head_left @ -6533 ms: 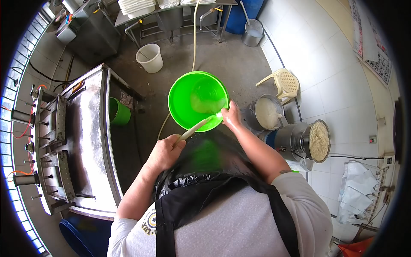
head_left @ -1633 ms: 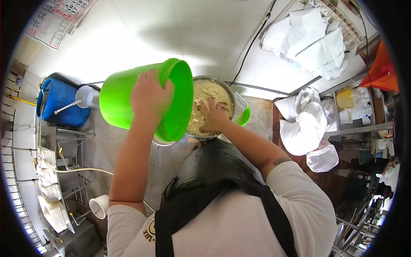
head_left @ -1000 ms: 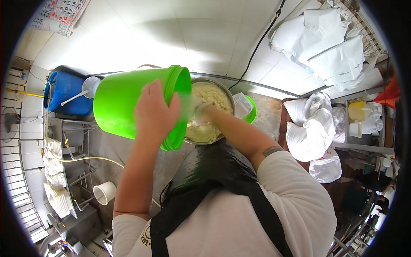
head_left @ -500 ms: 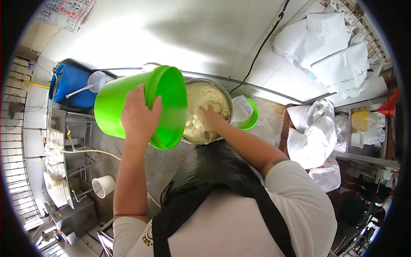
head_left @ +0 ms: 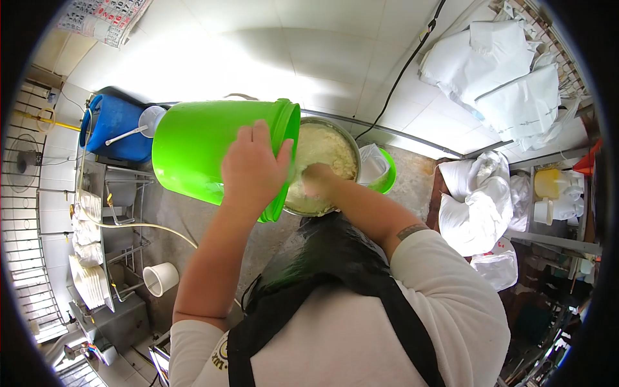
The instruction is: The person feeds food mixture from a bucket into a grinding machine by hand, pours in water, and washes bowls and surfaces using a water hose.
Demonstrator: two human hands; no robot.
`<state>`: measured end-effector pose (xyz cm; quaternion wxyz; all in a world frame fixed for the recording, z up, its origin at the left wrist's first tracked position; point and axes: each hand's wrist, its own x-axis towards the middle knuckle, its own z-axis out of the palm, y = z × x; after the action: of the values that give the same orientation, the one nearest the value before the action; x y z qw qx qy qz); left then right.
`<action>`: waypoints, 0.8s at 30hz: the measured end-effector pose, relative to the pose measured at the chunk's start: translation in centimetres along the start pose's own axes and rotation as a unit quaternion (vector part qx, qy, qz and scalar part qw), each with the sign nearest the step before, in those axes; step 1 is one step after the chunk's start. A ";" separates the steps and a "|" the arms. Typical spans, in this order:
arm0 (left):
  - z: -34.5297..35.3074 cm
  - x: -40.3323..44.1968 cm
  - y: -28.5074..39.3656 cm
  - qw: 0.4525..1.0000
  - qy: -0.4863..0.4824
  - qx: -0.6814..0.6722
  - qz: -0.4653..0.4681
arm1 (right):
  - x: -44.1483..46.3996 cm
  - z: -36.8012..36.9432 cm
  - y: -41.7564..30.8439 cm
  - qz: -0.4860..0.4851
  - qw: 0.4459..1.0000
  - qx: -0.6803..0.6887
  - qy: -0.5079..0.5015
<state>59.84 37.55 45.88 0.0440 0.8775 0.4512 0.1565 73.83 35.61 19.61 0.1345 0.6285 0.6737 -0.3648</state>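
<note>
A large bright green bucket [head_left: 200, 151] lies tilted on its side, its mouth facing the metal bowl [head_left: 356, 145] and overlapping its left edge. My left hand [head_left: 255, 164] grips the bucket near its ribbed rim, fingers across the outer wall and thumb by the lip. What is inside the bucket is hidden from this angle. Pale, lumpy, dough-like stuff [head_left: 325, 142] fills the bowl. My right hand [head_left: 318, 180] is in the bowl at this mass, fingers pointing down, blurred and partly hidden.
Behind the bowl stands a green container [head_left: 389, 171] with a clear plastic bag. A blue barrel [head_left: 119, 129] with a white long-handled scoop [head_left: 148, 121] is at the left. A white bucket [head_left: 161, 279], a hose [head_left: 151, 227] and white sacks [head_left: 474, 200] lie around the floor.
The green bucket has moved right, further over the bowl, with its mouth turned more away from me. My left hand has gone with it. The right hand's spread fingers have turned down.
</note>
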 end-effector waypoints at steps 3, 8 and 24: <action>0.5 0.1 0.1 0.998 0.039 0.024 0.047 | 0.9 0.4 0.7 -0.027 0.999 0.002 0.032; 0.5 1.1 0.1 0.999 0.015 0.032 0.039 | 2.7 1.9 1.4 -0.066 0.996 -0.027 0.062; -0.2 6.6 -0.5 0.996 -0.069 0.064 0.004 | -3.6 -4.5 3.0 -0.040 0.954 -0.048 0.294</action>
<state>62.98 43.14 47.48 0.0181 0.8892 0.4523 0.0667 78.55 35.73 24.06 -0.0537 0.6732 0.7248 -0.1363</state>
